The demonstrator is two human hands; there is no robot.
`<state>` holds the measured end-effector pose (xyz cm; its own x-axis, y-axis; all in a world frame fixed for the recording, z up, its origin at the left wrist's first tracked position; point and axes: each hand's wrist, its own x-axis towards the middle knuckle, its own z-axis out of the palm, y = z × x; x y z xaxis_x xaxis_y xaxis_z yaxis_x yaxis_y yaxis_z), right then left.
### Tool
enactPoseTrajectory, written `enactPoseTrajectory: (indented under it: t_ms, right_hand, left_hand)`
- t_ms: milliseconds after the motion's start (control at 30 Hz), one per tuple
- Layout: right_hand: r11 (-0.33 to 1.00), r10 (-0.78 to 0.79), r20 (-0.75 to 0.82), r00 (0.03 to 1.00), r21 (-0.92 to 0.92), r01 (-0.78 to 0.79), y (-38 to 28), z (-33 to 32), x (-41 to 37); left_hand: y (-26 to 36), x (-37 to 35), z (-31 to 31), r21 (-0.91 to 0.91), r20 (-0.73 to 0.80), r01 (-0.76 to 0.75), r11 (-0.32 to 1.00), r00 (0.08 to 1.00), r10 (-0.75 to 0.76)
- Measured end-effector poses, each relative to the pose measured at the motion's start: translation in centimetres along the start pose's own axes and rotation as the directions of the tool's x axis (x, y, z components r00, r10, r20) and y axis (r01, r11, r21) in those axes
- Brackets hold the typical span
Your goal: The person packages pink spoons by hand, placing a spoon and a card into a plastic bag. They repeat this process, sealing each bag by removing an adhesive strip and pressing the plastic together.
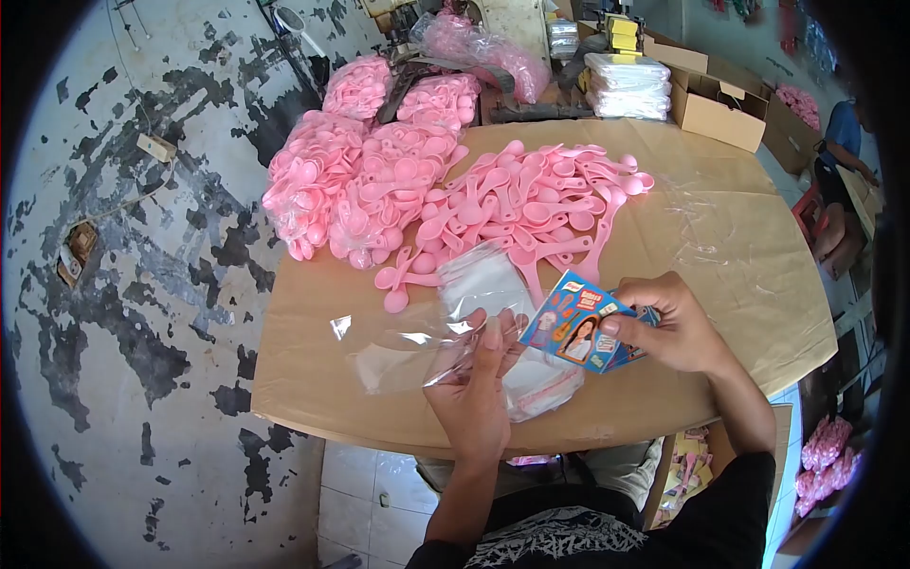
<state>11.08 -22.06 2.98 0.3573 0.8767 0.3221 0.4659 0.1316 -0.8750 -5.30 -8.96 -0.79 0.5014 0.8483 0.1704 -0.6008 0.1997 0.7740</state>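
Observation:
My left hand (pixel 479 379) pinches a clear plastic bag (pixel 403 346) that stretches out to the left above the table. In my right hand (pixel 668 322) are printed blue cards (pixel 580 325), gripped between thumb and fingers, with a picture of a person on the front one. The cards' left edge comes right up to my left fingertips and the bag's opening. Under both hands lies a stack of clear plastic bags (pixel 483 280). Just beyond it spreads a loose heap of pink plastic spoons (pixel 531 194).
Bagged pink spoons (pixel 318 175) are piled at the table's (pixel 749 284) back left. Packed clear stacks (pixel 627 85) and an open cardboard box (pixel 720 104) stand at the back. A box of cards (pixel 687 469) sits below the front edge. Another person (pixel 844 142) is at far right.

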Motion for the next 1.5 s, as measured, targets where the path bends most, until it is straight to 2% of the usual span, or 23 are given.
enactPoseTrajectory:
  t_ms: [33,67,167,267,400,467,533,633,733,833,967,1033,1067,1100,1167,1200,1267,1300,1367,1400,1467,1500]
  right_hand:
    - [1.000,-0.014,-0.020,1.000,-0.016,0.014,0.1,0.3,0.0]
    - [0.988,-0.084,-0.015,0.996,-0.130,0.082,0.1,0.4,0.1]
    - [0.942,-0.162,0.002,0.987,-0.296,0.155,0.2,0.3,0.1]
    - [0.958,-0.142,-0.053,0.988,-0.258,0.124,-0.4,0.0,-0.1]
    - [0.930,-0.188,0.039,0.981,-0.314,0.190,-0.1,-0.4,-0.2]
    - [0.923,-0.184,0.121,0.975,-0.319,0.214,-0.5,-0.5,-0.1]
    - [0.953,-0.163,0.091,0.982,-0.243,0.180,-0.3,-0.4,-0.3]
    - [0.972,-0.145,0.018,0.989,-0.184,0.146,0.1,-0.1,-0.5]
    - [0.987,-0.134,-0.028,0.991,-0.091,0.131,0.1,0.6,-0.5]
    - [0.994,-0.108,-0.041,0.993,-0.005,0.108,0.1,1.1,-0.6]
    - [0.975,-0.157,-0.160,0.975,0.133,0.179,1.1,2.5,-0.6]
    - [0.976,-0.196,-0.030,0.980,0.093,0.198,1.3,1.7,-0.5]
    - [0.975,-0.212,0.035,0.977,0.074,0.209,1.4,1.4,-0.5]
    - [0.985,-0.155,0.071,0.985,0.083,0.149,1.1,1.2,-0.6]
    - [0.995,-0.040,0.142,0.989,0.094,0.026,0.3,0.9,-0.8]
    - [0.994,-0.047,0.120,0.992,0.107,0.034,0.2,1.2,-0.7]
    - [0.990,-0.065,0.076,0.995,0.128,0.055,-0.2,1.9,-0.5]
    - [0.995,-0.030,0.138,0.990,0.097,0.017,-0.2,1.7,-0.5]
    - [0.998,0.045,0.261,0.964,0.026,-0.054,-0.1,1.0,-0.5]
    - [0.998,-0.066,0.290,0.955,0.002,0.068,0.2,0.9,-0.2]
    - [0.949,-0.281,0.352,0.893,-0.035,0.312,1.0,0.6,1.0]
    - [0.982,-0.149,0.361,0.920,-0.057,0.181,0.6,-0.1,1.9]
  left_hand:
    - [-0.1,-0.1,0.1,0.013,0.006,-0.001,1.000,1.000,0.001]
    - [-0.3,-0.1,0.1,0.026,0.013,-0.003,1.000,1.000,0.002]
    - [-0.2,-0.2,0.3,0.072,0.003,0.032,0.997,0.999,-0.033]
    - [-0.1,-0.1,0.3,0.091,-0.015,0.043,0.995,0.999,-0.042]
    - [-0.1,-0.3,0.8,0.138,0.001,0.057,0.989,0.998,-0.057]
    - [-0.7,-0.4,0.2,0.248,0.055,0.032,0.968,0.997,-0.048]
    - [-0.6,-0.5,0.5,0.286,0.142,-0.038,0.957,0.990,-0.003]
    - [-0.7,-0.8,0.8,0.336,0.177,-0.032,0.941,0.984,-0.030]
    - [-0.9,-1.1,1.2,0.230,0.179,-0.018,0.973,0.983,-0.024]
    - [-1.1,-1.8,1.6,0.305,0.211,-0.001,0.952,0.975,-0.066]
    - [-1.2,-2.0,2.7,0.269,0.388,-0.102,0.958,0.922,-0.011]
    - [-0.6,-2.0,3.3,0.237,0.475,-0.141,0.961,0.880,0.012]
    - [-1.1,-1.6,3.1,0.109,0.524,-0.151,0.983,0.849,0.072]
    - [-1.6,-1.7,2.5,-0.065,0.446,-0.053,0.997,0.892,0.076]
    - [-2.0,-2.2,1.1,-0.420,0.290,0.100,0.902,0.956,0.029]
    - [-1.8,-2.0,1.5,-0.340,0.251,-0.005,0.940,0.963,0.096]
    - [-1.8,-1.9,1.6,-0.219,0.321,-0.066,0.973,0.937,0.136]
    - [-1.8,-1.9,1.6,-0.158,0.356,-0.101,0.982,0.922,0.152]
    - [-2.0,-1.5,1.2,-0.060,0.572,-0.264,0.963,0.781,0.250]
    - [-2.1,-1.4,0.8,-0.025,0.670,-0.349,0.937,0.690,0.275]
    - [-1.8,-1.3,0.7,-0.043,0.643,-0.352,0.935,0.706,0.296]
    - [-1.7,-1.2,0.7,-0.052,0.630,-0.354,0.934,0.714,0.306]
